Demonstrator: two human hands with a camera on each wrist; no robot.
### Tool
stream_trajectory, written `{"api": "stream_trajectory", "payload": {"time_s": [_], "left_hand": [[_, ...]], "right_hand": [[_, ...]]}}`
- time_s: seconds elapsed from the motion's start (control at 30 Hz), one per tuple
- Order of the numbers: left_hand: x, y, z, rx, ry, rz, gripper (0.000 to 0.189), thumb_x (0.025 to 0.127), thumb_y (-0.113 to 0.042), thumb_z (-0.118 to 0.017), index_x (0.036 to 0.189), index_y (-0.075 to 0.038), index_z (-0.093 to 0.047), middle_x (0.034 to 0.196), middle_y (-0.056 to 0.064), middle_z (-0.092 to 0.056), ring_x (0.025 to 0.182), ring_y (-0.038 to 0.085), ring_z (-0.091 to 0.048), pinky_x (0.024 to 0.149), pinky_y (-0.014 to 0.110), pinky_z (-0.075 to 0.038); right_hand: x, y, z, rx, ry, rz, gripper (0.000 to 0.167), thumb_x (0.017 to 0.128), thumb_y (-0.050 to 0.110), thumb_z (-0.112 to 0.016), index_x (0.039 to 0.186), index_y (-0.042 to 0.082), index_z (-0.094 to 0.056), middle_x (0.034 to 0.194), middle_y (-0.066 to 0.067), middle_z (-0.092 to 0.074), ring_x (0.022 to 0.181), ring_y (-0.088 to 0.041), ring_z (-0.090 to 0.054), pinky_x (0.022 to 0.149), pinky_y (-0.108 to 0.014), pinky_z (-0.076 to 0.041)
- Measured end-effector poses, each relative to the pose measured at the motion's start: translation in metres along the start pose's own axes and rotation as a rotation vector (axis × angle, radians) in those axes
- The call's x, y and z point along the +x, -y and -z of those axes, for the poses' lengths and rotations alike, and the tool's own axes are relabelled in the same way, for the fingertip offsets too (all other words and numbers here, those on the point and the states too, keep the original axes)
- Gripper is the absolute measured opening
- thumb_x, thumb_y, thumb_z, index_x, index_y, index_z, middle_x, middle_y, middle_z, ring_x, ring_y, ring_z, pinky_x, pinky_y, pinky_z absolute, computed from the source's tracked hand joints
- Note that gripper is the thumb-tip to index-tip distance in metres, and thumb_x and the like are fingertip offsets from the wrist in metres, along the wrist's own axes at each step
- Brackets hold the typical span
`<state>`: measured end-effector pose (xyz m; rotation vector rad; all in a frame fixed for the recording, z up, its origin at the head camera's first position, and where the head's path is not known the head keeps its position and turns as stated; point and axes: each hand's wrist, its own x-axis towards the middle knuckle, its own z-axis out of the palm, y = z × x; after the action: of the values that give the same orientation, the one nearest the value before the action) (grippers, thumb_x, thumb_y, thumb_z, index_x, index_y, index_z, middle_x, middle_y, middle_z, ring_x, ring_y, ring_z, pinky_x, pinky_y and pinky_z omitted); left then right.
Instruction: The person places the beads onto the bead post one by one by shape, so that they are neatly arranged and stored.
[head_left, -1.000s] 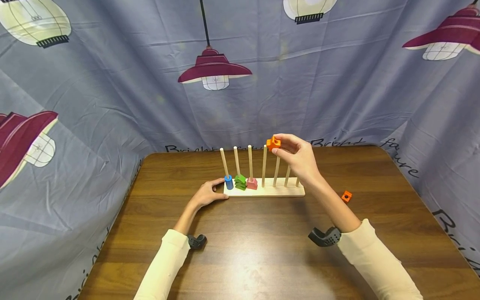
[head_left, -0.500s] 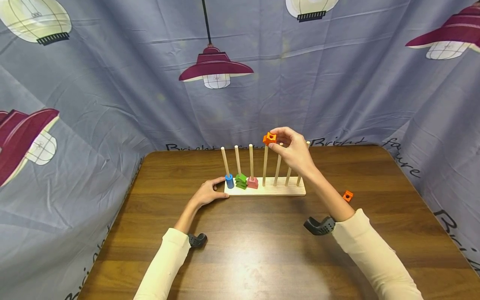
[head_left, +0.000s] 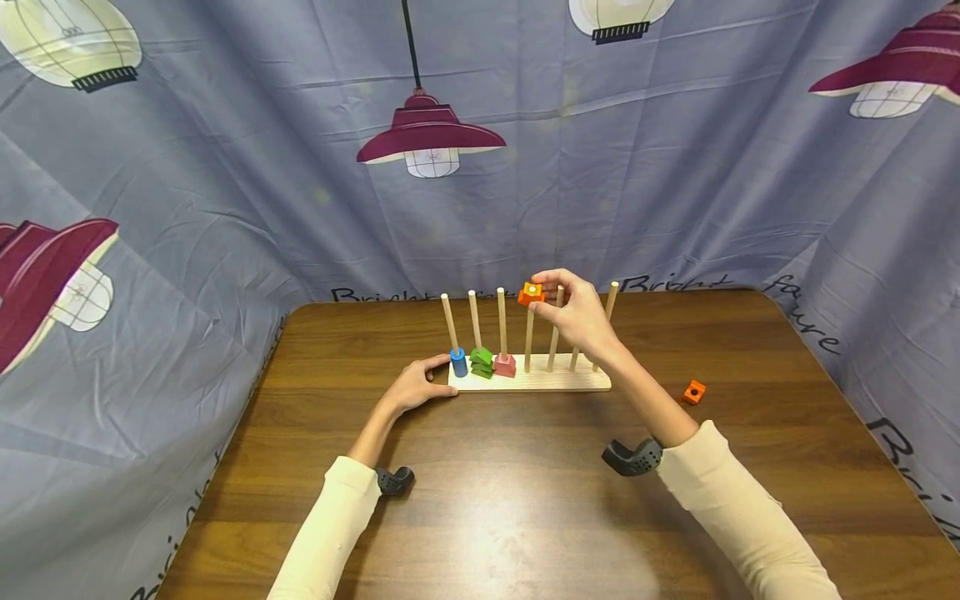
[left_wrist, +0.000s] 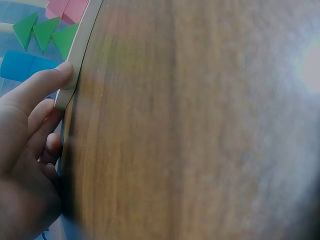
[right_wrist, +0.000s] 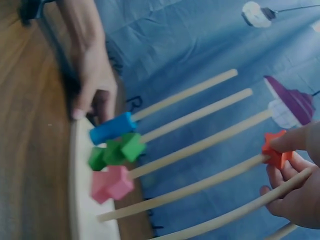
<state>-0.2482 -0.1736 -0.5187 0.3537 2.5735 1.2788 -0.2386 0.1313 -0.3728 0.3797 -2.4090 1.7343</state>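
A pale wooden peg board [head_left: 558,381] with a row of upright pegs stands on the table. My left hand [head_left: 412,387] grips its left end, thumb on the front edge, as the left wrist view shows. Up at the top of the fourth peg [right_wrist: 190,192], my right hand [head_left: 581,315] pinches an orange star-shaped block [head_left: 530,294] between thumb and fingers. The peg's tip shows in the block's hole. Blue cylinders [head_left: 458,363], green triangular blocks [head_left: 482,362] and pink blocks [head_left: 505,366] sit at the bottom of the first three pegs.
Another orange block [head_left: 693,392] with a hole lies on the brown wooden table [head_left: 480,483], right of the board. A blue-grey curtain [head_left: 525,208] printed with lamps hangs behind the table.
My right hand has moved left to the fourth peg, then lowered the orange star-shaped block over its tip. My left hand has stayed at the board's left end.
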Motion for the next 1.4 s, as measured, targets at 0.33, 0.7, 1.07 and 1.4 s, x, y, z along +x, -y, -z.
{"api": "stream_trajectory", "payload": {"time_s": [0.33,0.7,1.07,1.4], "left_hand": [[-0.001,0.001,-0.001,-0.002,-0.002,-0.005,0.074,0.078,-0.023,-0.086,0.143,-0.006,-0.056,0.079,0.005,-0.044,0.074,0.018,-0.04,0.063,0.03,-0.031],[-0.001,0.002,0.0,0.009,0.001,0.0,0.074,0.078,-0.023,-0.086,0.144,-0.007,-0.055,0.079,0.004,-0.044,0.074,0.018,-0.039,0.063,0.031,-0.031],[-0.001,0.001,0.001,0.004,-0.004,0.005,0.073,0.078,-0.023,-0.086,0.143,-0.008,-0.056,0.081,0.006,-0.045,0.076,0.019,-0.04,0.064,0.031,-0.032],[0.0,0.001,0.0,0.006,0.0,-0.004,0.074,0.078,-0.022,-0.086,0.144,-0.007,-0.055,0.08,0.005,-0.044,0.075,0.019,-0.04,0.063,0.031,-0.032]], "right_hand": [[-0.024,-0.059,-0.033,0.21,-0.068,-0.222,0.033,0.086,-0.006,-0.072,0.117,-0.007,-0.062,0.112,-0.022,-0.065,0.099,-0.023,-0.061,0.081,-0.022,-0.049],[-0.043,-0.117,-0.055,0.224,-0.033,-0.37,0.036,0.086,-0.007,-0.068,0.121,-0.009,-0.06,0.116,-0.024,-0.064,0.104,-0.029,-0.06,0.084,-0.025,-0.048],[-0.044,-0.118,-0.056,0.228,-0.011,-0.392,0.037,0.088,-0.008,-0.066,0.124,-0.008,-0.059,0.122,-0.025,-0.059,0.11,-0.034,-0.057,0.089,-0.029,-0.05],[-0.062,-0.111,-0.044,0.145,0.039,-0.344,0.06,0.092,0.0,-0.066,0.145,-0.009,-0.04,0.148,-0.028,-0.042,0.138,-0.04,-0.038,0.113,-0.046,-0.03]]}}
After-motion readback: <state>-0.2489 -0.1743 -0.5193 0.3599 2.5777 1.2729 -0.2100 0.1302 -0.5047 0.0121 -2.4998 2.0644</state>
